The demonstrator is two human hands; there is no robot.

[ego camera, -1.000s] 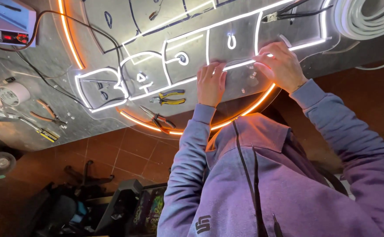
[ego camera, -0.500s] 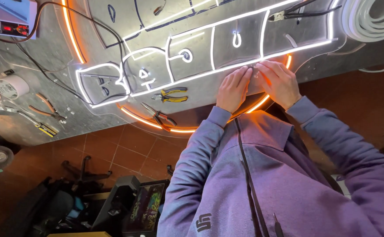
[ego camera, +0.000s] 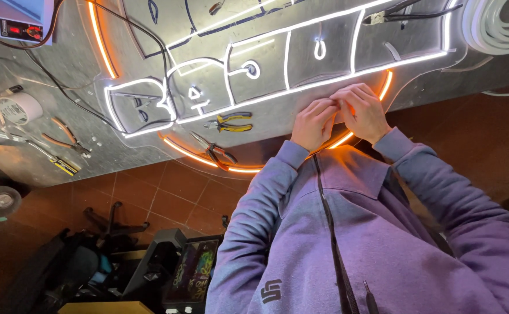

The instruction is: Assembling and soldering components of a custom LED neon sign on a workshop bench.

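Both hands pressing lit tubing into a sign panel at the near edge of the workbench.

The left hand and right hand, fingers curled, pinch the white tube where it meets the orange tube; how firmly is hard to tell. Most channels of the panel already glow, so little fitting seems left. Yellow pliers and a tape roll lie unused.

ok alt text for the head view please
Both hands, left and right, press together on a lit white strip of a neon sign on a grey bench. Yellow pliers lie nearby.
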